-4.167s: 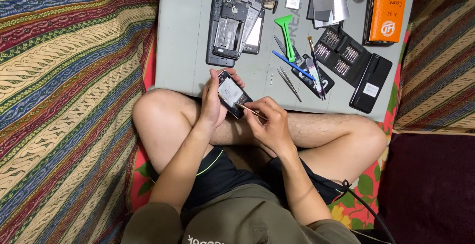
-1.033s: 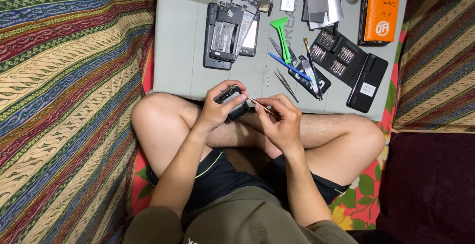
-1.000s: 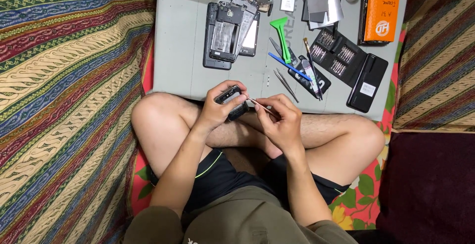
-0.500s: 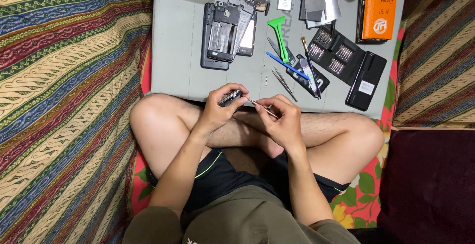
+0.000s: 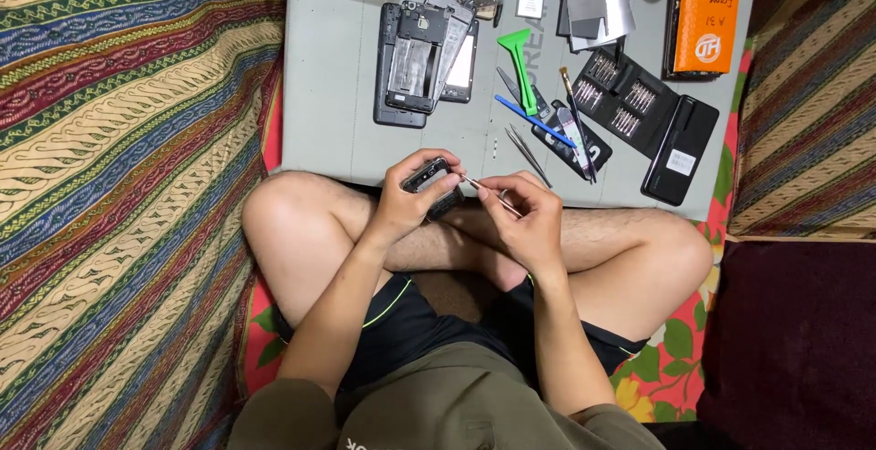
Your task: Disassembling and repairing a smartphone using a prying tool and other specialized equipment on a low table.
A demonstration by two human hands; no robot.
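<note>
Head view, left to right. Left hand clenched around a small dark phone part, gripped by its edges and tipped up on its side just above the crossed legs, seemingly to turn one end toward the other hand. Right hand pinching thin metal tweezers, tip set against the part's near end, fingers close to the point, likely for fine control. Beyond the left hand, on the grey work mat, an opened phone body lying flat with loose panels stacked on it. Beyond the gap between the hands, a green pry tool and a blue spudger, within easy reach. Beyond the right hand, an open black screwdriver-bit case; farther off, an orange box.
</note>
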